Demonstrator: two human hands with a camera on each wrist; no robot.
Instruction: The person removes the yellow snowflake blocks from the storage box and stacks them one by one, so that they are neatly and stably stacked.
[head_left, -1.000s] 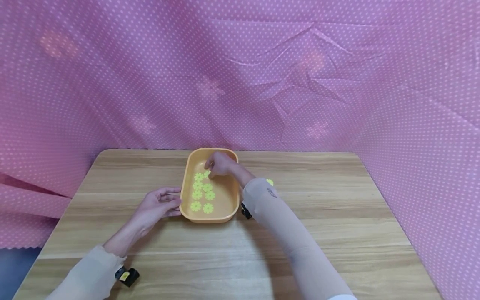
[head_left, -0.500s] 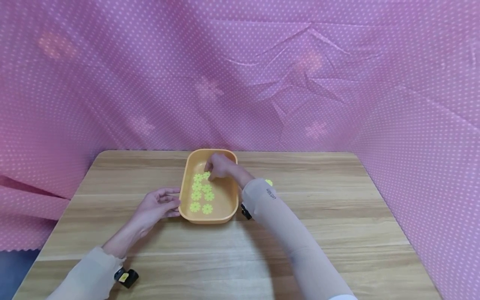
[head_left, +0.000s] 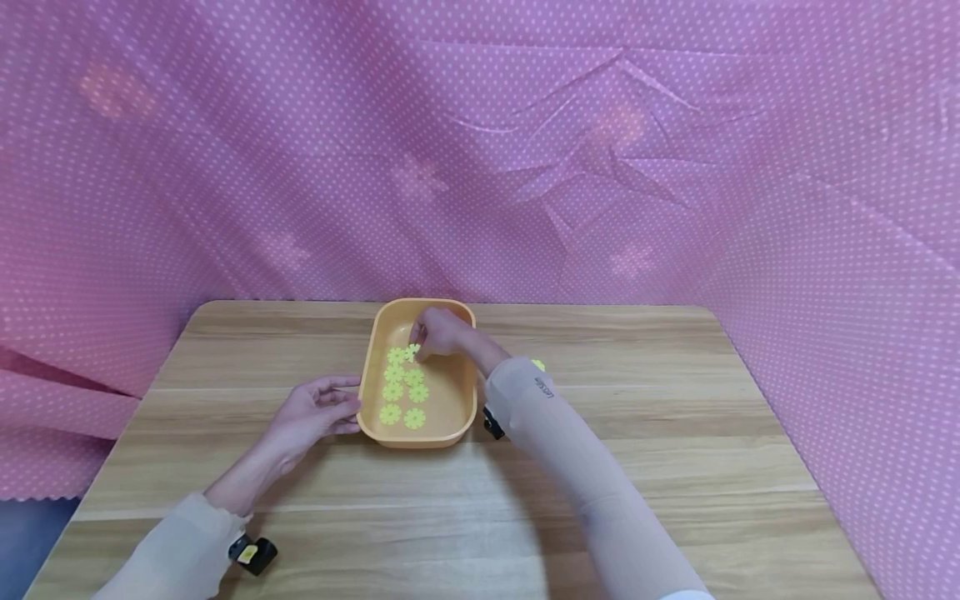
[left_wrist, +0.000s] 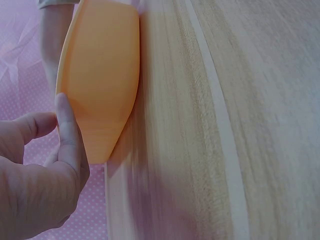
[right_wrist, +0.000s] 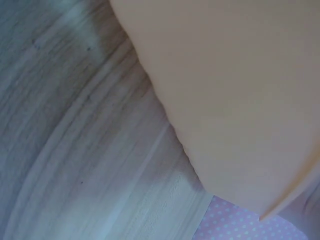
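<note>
An orange rectangular plastic bin (head_left: pixel 438 421) stands on the table, with several flat yellow flower-shaped pieces (head_left: pixel 415 418) lying in two rough columns on its floor. My left hand (head_left: pixel 311 417) holds the bin's left side, thumb and fingers at the rim. The left wrist view shows that hand's fingertips (left_wrist: pixel 62 102) against the outer wall of the bin (left_wrist: pixel 105 65). Inside the bin, toward its far end, my right hand (head_left: pixel 442 332) pinches the farthest yellow flower piece (head_left: pixel 412 352) in the right column. Only the bin's outer wall (right_wrist: pixel 235 100) fills the right wrist view; the right fingers are hidden there.
Another yellow flower piece (head_left: pixel 538 365) lies on the wooden table (head_left: pixel 637 433) right of the bin, partly behind the right sleeve (head_left: pixel 555 433). A pink dotted curtain (head_left: pixel 480 167) hangs behind the table's back edge and along both sides.
Both hands and the bin stay in place. The right fingers shift only very slightly at the far flower piece; the view itself moves a little.
</note>
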